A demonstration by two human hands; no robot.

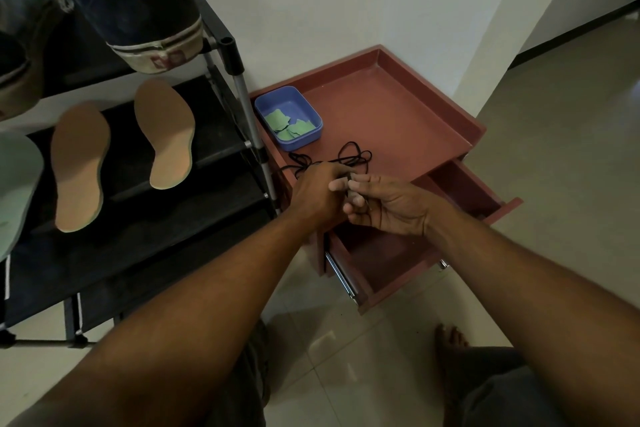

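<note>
Both hands, left hand (317, 196) and right hand (388, 206), pinch a black shoelace (349, 158) above the red cabinet (398, 107).

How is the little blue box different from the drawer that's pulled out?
The blue box is small and sits on the cabinet top; the drawer is bigger and sticks out of its front. The box is blue, the drawer red-brown. The box holds green pieces; nothing shows in the drawer. Both are open-topped rectangles.

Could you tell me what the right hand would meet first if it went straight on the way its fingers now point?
The left hand: the right hand points leftward at it, fingertips apparently touching around the black lace both seem to pinch. Beyond lies the shoe rack's post, though depth is unclear.
</note>
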